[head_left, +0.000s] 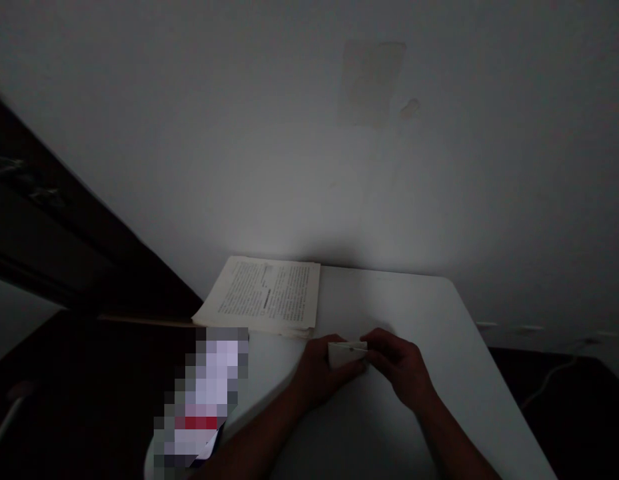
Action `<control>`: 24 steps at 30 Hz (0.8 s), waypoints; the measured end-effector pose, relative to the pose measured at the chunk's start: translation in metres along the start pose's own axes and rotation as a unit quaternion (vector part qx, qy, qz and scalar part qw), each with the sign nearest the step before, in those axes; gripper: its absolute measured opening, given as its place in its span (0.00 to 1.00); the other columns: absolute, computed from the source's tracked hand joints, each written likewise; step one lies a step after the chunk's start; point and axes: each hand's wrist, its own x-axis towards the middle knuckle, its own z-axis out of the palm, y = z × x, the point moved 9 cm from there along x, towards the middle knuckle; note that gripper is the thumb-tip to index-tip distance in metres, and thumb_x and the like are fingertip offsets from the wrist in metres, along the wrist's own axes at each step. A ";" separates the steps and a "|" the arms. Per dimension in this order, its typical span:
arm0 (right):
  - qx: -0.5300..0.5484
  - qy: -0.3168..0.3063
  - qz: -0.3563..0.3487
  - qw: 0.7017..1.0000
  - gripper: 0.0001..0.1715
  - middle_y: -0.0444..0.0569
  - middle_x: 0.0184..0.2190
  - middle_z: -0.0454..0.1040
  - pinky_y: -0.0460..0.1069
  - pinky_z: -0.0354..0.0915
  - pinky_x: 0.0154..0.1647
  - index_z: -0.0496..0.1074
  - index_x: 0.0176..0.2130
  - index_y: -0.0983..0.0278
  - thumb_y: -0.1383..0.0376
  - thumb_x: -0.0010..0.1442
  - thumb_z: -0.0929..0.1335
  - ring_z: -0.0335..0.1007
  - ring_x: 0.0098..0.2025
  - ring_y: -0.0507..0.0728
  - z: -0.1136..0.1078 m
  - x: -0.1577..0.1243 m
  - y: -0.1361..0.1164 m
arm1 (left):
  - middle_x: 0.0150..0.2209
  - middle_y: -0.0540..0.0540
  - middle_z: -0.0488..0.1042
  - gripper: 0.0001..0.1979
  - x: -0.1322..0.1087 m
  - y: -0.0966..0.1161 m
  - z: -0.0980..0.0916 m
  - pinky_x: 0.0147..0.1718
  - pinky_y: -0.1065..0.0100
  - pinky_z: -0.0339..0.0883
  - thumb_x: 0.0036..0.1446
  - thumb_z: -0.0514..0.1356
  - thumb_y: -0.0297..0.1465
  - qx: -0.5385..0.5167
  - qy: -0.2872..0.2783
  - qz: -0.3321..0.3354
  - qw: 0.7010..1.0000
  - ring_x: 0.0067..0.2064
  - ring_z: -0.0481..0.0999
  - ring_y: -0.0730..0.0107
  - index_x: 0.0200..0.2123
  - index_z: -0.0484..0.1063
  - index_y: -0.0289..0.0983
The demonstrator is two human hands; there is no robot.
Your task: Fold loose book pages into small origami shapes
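A small pale object (342, 358), flat-faced like a little box or folded paper, is held up over the white table (409, 307). A dark slit or edge runs along its top; its exact kind cannot be made out in the dim light. My left hand (314, 375) is closed around its left side, with the thumb across the lower front. At its right end, the fingers of my right hand (402, 365) pinch the upper corner. Both hands are close together above the table's near half.
A stack of printed sheets (269, 293) lies at the table's back left. Along the left edge sits a lit, phone-like device (209, 387), mostly pixelated. A plain wall (269, 167) stands right behind the table. A dark door (79, 220) is at left; a cable (549, 380) hangs at right.
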 end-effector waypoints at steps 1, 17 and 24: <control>0.001 0.002 0.009 1.000 0.11 0.44 0.26 0.70 0.47 0.64 0.31 0.73 0.32 0.62 0.58 0.50 0.71 0.67 0.30 0.53 0.000 0.000 0.001 | 0.21 0.54 0.65 0.14 0.000 -0.002 0.001 0.22 0.75 0.55 0.47 0.62 0.40 0.001 -0.005 -0.007 1.000 0.23 0.63 0.77 0.26 0.69 0.34; 0.043 0.001 0.070 0.997 0.10 0.43 0.21 0.72 0.46 0.63 0.27 0.75 0.29 0.63 0.59 0.49 0.71 0.65 0.25 0.51 0.001 0.001 0.014 | 0.22 0.52 0.67 0.11 0.001 0.000 0.002 0.24 0.75 0.56 0.51 0.59 0.36 0.019 -0.017 -0.012 1.000 0.24 0.64 0.77 0.26 0.72 0.33; 0.040 0.045 0.042 0.997 0.10 0.43 0.20 0.71 0.45 0.63 0.26 0.75 0.28 0.64 0.59 0.50 0.71 0.66 0.24 0.50 -0.010 0.001 0.008 | 0.22 0.51 0.69 0.12 0.001 -0.010 0.003 0.21 0.75 0.59 0.49 0.61 0.37 -0.021 -0.014 -0.046 0.999 0.22 0.67 0.76 0.28 0.73 0.32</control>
